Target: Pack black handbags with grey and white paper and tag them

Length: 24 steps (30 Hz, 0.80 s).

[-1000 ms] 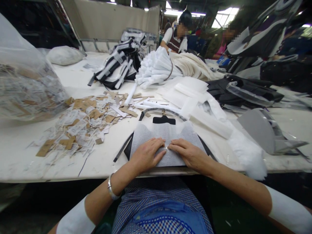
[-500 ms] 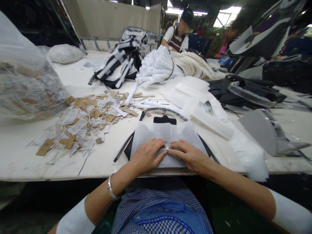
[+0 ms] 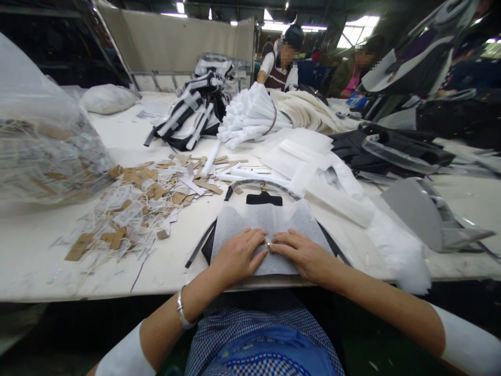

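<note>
A black handbag (image 3: 208,250) lies at the table's front edge, mostly hidden under a light grey padding sheet (image 3: 230,222). A small metal clasp (image 3: 268,246) shows at the sheet's middle. My left hand (image 3: 239,254) rests on the sheet, thumb and forefinger closed at the clasp's left side. From the right, my right hand (image 3: 307,254) meets it with fingertips pressed on the same clasp. Beyond the sheet are a black flap tab (image 3: 264,199) with gold-coloured hardware and the curved handle (image 3: 245,184) in clear wrap.
Paper tags (image 3: 144,193) with strings spread at left beside a clear bag of tags (image 3: 50,156). White foam tubes (image 3: 246,115), wrapped black bags (image 3: 188,109) and white sheets (image 3: 297,146) fill the back. A grey bag piece (image 3: 410,209) stands right. A co-worker (image 3: 279,68) is behind.
The whole view has shifted slightly, so the table sits a little lower. Both hands stay at the clasp, which now shows more clearly between the fingertips.
</note>
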### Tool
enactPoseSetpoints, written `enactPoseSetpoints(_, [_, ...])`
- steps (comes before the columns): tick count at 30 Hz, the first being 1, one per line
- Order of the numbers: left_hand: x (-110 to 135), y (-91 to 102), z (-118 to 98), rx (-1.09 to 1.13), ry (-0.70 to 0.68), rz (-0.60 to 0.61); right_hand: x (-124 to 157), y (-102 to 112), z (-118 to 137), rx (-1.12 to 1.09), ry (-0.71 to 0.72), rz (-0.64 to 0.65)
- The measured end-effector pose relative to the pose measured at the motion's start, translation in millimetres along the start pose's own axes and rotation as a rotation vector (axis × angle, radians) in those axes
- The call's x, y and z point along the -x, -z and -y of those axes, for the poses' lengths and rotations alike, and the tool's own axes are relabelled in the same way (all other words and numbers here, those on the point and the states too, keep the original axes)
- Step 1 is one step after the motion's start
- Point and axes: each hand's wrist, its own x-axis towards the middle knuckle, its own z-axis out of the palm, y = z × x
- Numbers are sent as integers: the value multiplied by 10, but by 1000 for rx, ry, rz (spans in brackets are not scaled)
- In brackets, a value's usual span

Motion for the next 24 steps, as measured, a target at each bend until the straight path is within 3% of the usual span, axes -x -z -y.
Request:
enactPoseSetpoints(3, [-24, 99, 6, -72, -42, 97, -10, 84, -34, 65, -34, 43])
enactPoseSetpoints(7, [-44, 256, 59, -159, -97, 201, 27, 125, -136, 139, -90, -9])
enactPoseSetpoints(21, [36, 257, 141, -407, -145, 179, 126, 73, -190, 122, -105, -98])
enactPoseSetpoints(24, [2, 231, 207, -485, -207, 120, 134, 81, -218, 176, -102, -114])
